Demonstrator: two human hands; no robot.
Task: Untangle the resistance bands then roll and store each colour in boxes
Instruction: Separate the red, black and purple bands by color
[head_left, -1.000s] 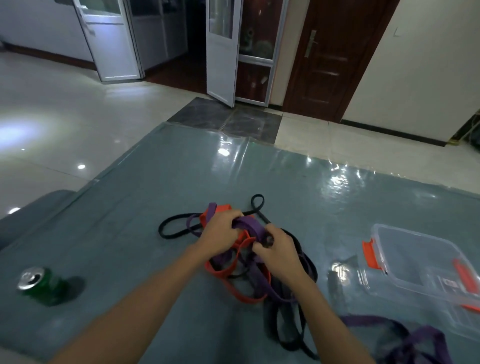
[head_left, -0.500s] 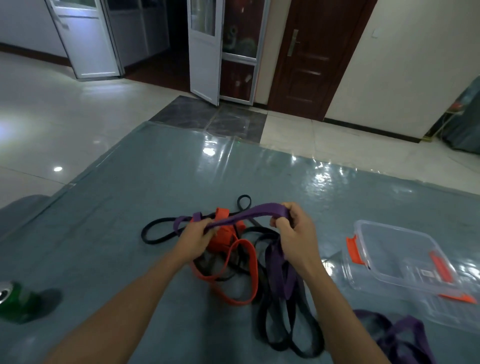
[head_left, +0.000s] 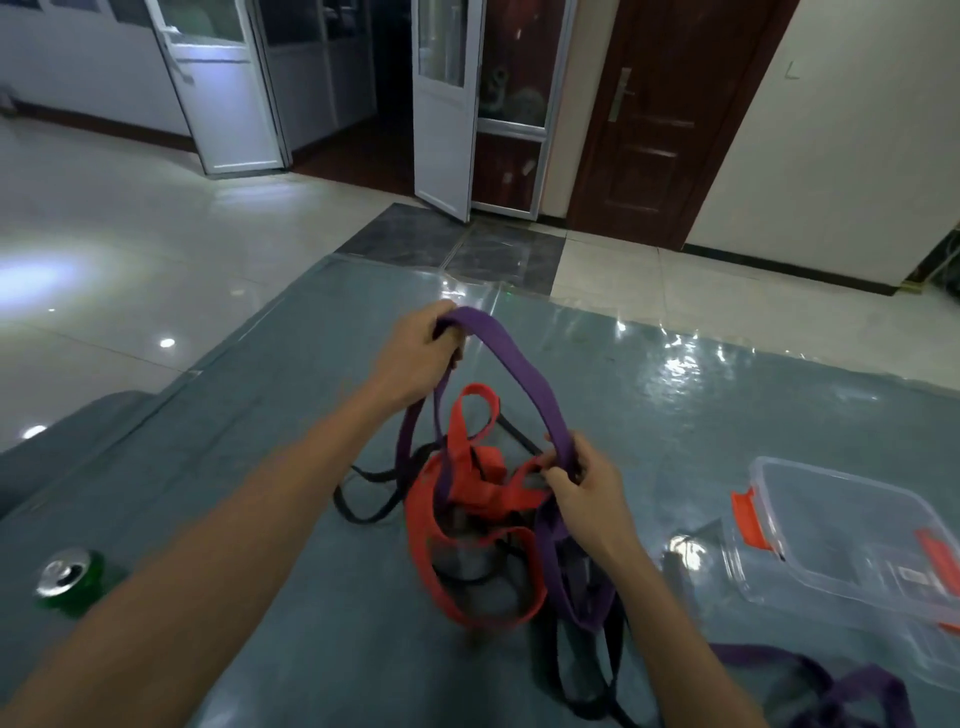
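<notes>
A purple resistance band (head_left: 511, 364) arches between my two hands above a tangle of bands. My left hand (head_left: 415, 353) grips its upper end, raised above the table. My right hand (head_left: 582, 483) pinches the same band lower down, close to the red band (head_left: 467, 467), which is partly lifted with the purple one. Thin black bands (head_left: 363, 512) lie under and around the red one on the grey-blue table (head_left: 260, 467). A clear plastic box (head_left: 852, 525) with orange clips sits open at the right.
A green drink can (head_left: 70, 579) stands near the table's left edge. A second purple band (head_left: 831, 686) lies loose at the bottom right. The box's clear lid (head_left: 779, 587) lies beside the box. Beyond the table are a tiled floor and doors.
My left hand has risen and moved away from me, lifting the purple band into a tall arch. The red band has come partly up off the table with it.
</notes>
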